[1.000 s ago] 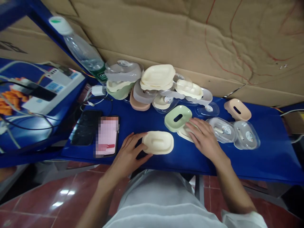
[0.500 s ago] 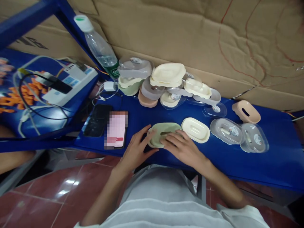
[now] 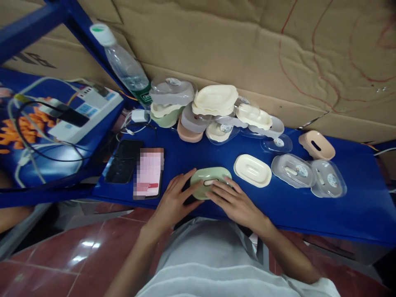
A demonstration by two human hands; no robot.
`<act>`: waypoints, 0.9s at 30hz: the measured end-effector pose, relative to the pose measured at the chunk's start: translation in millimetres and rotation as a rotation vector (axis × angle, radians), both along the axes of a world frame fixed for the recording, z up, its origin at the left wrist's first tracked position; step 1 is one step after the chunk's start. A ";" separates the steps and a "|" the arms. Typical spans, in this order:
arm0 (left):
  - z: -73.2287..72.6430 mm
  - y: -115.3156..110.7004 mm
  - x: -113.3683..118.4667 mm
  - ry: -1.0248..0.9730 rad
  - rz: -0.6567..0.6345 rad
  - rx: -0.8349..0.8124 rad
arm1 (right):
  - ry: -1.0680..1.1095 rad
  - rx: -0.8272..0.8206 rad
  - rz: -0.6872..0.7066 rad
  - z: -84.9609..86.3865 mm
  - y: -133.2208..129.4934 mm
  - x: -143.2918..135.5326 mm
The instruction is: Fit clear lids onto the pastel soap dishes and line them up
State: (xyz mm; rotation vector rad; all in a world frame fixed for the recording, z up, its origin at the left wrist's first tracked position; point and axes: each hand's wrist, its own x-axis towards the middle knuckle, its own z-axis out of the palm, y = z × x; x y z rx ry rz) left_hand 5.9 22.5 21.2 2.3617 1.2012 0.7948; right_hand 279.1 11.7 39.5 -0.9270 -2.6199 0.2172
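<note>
A green oval dish (image 3: 198, 191) lies near the front edge of the blue table, with a small cream piece (image 3: 210, 182) showing in its middle slot. My left hand (image 3: 179, 192) is round the dish's left end, thumb and fingers on its sides. From the right, my right hand (image 3: 229, 198) rests its fingertips on the top and right part of the dish. Just right of it lies a cream oval tray (image 3: 253, 170). Two grey boxes with clear lids (image 3: 293, 170) stand further right, and behind them is a pink slotted dish (image 3: 317, 145).
Stacked cream, grey, green and pink dishes (image 3: 215, 100) line the cardboard at the back. A water bottle (image 3: 125, 70) stands behind a white charger (image 3: 140, 115). Two phones (image 3: 150, 173) lie left of my hands. A power strip (image 3: 86, 119) and cables are at far left.
The small cream piece now shows in the green dish's slot, which was dark before. My right hand's fingers have drawn back slightly toward me, and the view has shifted a little.
</note>
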 end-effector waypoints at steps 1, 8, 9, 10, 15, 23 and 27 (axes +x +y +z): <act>4.5 -1.7 0.4 -0.055 -0.015 -0.044 | 0.054 0.006 -0.024 1.4 -4.9 3.8; 37.4 3.7 30.8 -0.286 -0.171 -0.221 | 0.315 0.009 -0.288 11.8 -40.1 37.6; 39.2 7.2 39.3 -0.292 -0.197 -0.211 | 0.335 0.013 -0.321 11.3 -44.4 42.4; 40.5 10.8 48.0 -0.291 -0.219 -0.199 | 0.352 0.020 -0.354 10.6 -48.3 46.9; 43.4 24.3 77.5 -0.209 -0.286 -0.132 | 0.398 0.039 -0.498 5.7 -60.7 61.4; 33.2 20.4 35.6 -0.068 -0.176 -0.063 | 0.324 -0.095 -0.380 5.3 -39.9 31.5; 22.4 9.5 2.7 -0.042 -0.021 -0.037 | 0.208 -0.117 -0.335 7.0 -25.1 27.9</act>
